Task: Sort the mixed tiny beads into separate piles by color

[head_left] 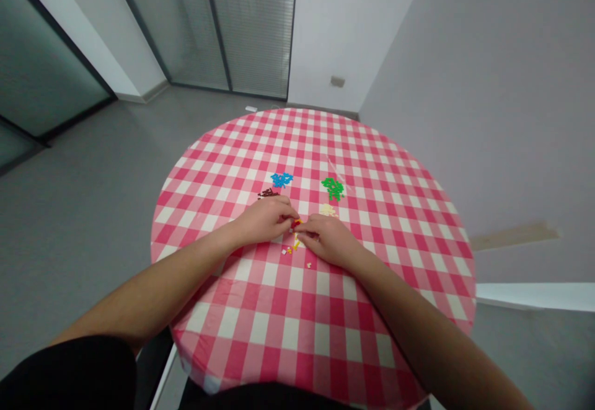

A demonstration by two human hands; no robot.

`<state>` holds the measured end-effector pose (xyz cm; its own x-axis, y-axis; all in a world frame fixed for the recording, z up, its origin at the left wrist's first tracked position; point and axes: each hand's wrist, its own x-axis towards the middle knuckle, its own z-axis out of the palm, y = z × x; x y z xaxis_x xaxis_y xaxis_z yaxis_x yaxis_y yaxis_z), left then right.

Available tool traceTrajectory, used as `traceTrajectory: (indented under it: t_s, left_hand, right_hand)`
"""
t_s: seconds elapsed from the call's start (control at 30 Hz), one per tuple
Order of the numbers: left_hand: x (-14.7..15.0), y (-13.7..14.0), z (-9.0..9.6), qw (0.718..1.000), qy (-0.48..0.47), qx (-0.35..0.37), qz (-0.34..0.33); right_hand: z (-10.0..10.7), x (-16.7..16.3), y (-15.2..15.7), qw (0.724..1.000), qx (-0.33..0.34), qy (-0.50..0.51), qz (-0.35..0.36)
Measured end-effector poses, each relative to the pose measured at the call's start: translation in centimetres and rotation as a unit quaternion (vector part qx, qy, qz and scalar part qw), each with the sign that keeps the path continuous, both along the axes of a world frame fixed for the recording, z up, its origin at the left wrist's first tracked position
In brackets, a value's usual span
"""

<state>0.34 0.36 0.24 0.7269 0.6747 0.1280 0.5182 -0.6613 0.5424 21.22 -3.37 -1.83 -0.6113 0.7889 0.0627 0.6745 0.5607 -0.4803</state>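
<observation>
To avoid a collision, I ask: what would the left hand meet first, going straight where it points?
The left hand would likely meet the small red item first, then the right hand; depth is unclear.

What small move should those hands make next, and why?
Perhaps the right hand should pick up a yellow piece: it lies close beside that hand, while the left hand is at the small red piece between the hands.
</observation>
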Motion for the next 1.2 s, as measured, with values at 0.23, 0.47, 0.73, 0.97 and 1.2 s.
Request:
traceTrajectory:
  t_s: [0.23, 0.47, 0.73, 0.97, 1.2]
  left_hand:
    - [0.0, 0.0, -0.2, 1.0, -0.005, 0.007, 0.003]
    - [0.0, 0.0, -0.2, 1.0, -0.005, -0.006, -0.003]
    - [0.0, 0.0, 0.0, 1.0, 0.007, -0.014, 0.004]
    - [-0.1, 0.0, 0.0, 1.0, -0.001, -0.022, 0.0]
    - [-0.1, 0.0, -0.1, 1.0, -0.004, -0.021, 0.003]
  right_hand:
    - [0.1, 0.0, -0.1, 1.0, -0.004, -0.002, 0.008]
    - [0.0, -0.4, -0.4, 0.999, -0.007, 0.002, 0.033]
    - [1.6, 2.2, 0.8, 0.993, 0.023, 0.004, -0.119]
    - [2.8, 6.0, 2.1, 0.964, -0.044, -0.077, -0.252]
    - [2.2, 6.0, 2.3, 0.97, -0.044, -0.111, -0.212]
